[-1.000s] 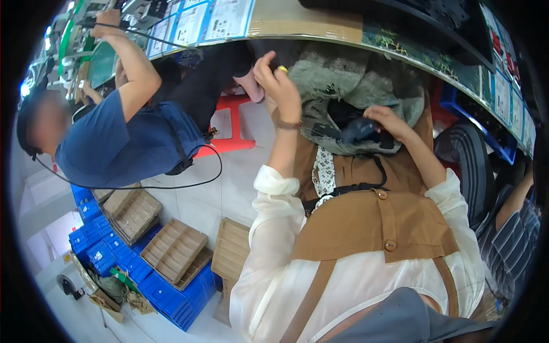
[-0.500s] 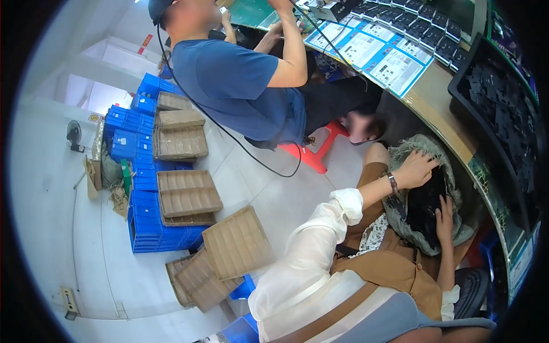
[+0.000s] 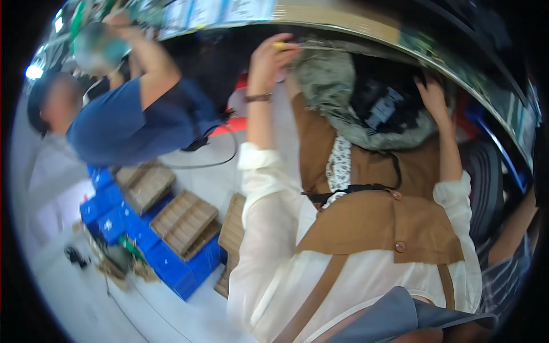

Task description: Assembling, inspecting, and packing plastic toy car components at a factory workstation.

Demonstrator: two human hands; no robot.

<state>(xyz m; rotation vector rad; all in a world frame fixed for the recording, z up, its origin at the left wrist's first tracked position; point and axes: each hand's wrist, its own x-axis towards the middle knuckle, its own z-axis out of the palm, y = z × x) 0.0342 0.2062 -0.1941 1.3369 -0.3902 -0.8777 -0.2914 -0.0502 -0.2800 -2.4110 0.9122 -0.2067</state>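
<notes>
A grey-green woven sack (image 3: 326,80) with a frayed rim lies on my lap, its mouth spread wide. Inside it are black pieces (image 3: 386,106) I cannot make out singly, some catching light. My left hand (image 3: 270,63), with a dark band at the wrist, is raised at the sack's far left corner. Its fingers are bent together, and a small yellow patch shows among them; a pale thin line runs from there along the sack's rim. My right hand (image 3: 433,98) rests at the sack's right inner side, fingers apart, tips partly lost in the dark.
A workbench edge (image 3: 343,20) runs close beyond the sack. At the left a co-worker in a blue shirt (image 3: 108,126) sits on a red stool (image 3: 229,126). Brown divided trays (image 3: 184,220) top blue crates (image 3: 174,274). Another person's arm (image 3: 514,228) is at the right.
The view has swung to the right. My left hand has left the sack's mouth for its far left corner, and the opening shows more of the black contents. My right hand stays at the right side.
</notes>
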